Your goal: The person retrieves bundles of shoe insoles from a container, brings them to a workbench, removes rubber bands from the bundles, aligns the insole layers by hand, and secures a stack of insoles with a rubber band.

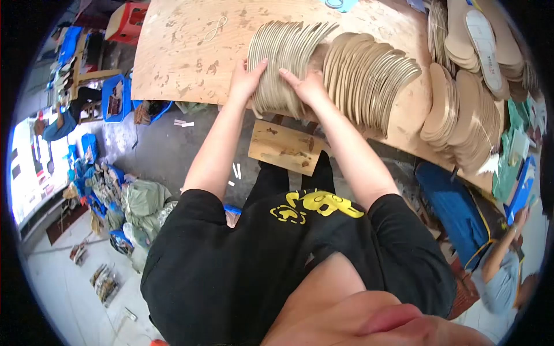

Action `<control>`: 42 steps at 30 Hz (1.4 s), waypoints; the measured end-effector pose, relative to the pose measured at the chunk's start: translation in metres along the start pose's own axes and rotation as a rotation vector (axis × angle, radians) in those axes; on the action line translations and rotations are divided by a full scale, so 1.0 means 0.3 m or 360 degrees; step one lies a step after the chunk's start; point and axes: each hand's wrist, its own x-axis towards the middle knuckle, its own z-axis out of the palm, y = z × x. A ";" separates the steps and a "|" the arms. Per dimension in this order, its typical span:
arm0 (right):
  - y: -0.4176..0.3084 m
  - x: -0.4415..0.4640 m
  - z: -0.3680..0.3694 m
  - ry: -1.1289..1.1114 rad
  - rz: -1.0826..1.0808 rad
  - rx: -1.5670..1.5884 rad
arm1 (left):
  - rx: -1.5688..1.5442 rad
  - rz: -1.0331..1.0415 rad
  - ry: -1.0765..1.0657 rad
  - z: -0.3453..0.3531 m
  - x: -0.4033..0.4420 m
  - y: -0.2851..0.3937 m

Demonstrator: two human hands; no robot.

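Note:
A row of thin tan shoe insoles point(283, 63) stands on edge on the wooden table, packed side by side and fanned at the top. My left hand point(245, 81) presses the row from its left side, thumb on the front. On the right side my right hand point(307, 85) holds the same row, its thumb over the edges and its fingers partly hidden behind. Beside my right hand leans a second fanned row of insoles point(369, 78), separated by a narrow gap. The lower ends of the held row look blurred.
Bundled insole stacks point(476, 115) lie at the table's right end, with a white insole point(482, 43) on top. A loop of string point(216, 29) rests on the wooden table point(173, 63). Below the edge is a wooden stool point(285, 147). Another person point(499, 274) is at lower right.

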 end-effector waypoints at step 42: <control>0.332 -0.238 -0.579 0.0592 0.0189 -0.0406 | 0.0439 0.0353 -0.0069 0.270 -0.144 -0.099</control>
